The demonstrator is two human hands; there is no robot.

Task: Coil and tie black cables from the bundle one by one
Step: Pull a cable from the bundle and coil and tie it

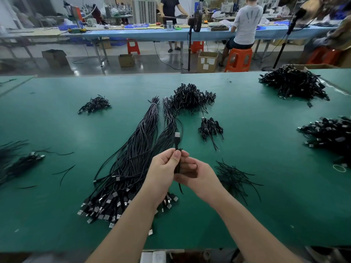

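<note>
One black cable (177, 160) is held upright between both hands above the green table (57, 130), its USB plug (177, 135) sticking up above the fingers and a short tail hanging below the palms. The left hand (164, 168) pinches it with thumb and curled fingers; the right hand (197, 172) curls round it from the other side, fingertips meeting the left thumb. It looks gathered into a small coil, probably being tied or just tied, though the tie itself cannot be made out. Just behind and under the hands lies the bundle (131, 164) of loose cables, plugs fanned toward the person, and it is large, so most of the work appears left. Finished coils seem to sit in piles: a small one (210, 128) near, a bigger heap (190, 98) behind it, another (95, 105) to the left. Loose ties (233, 175) lie just right of the right hand. Further piles (293, 84) at the right and left edges are partly cut off, and whether they are coiled is hard to tell.
</note>
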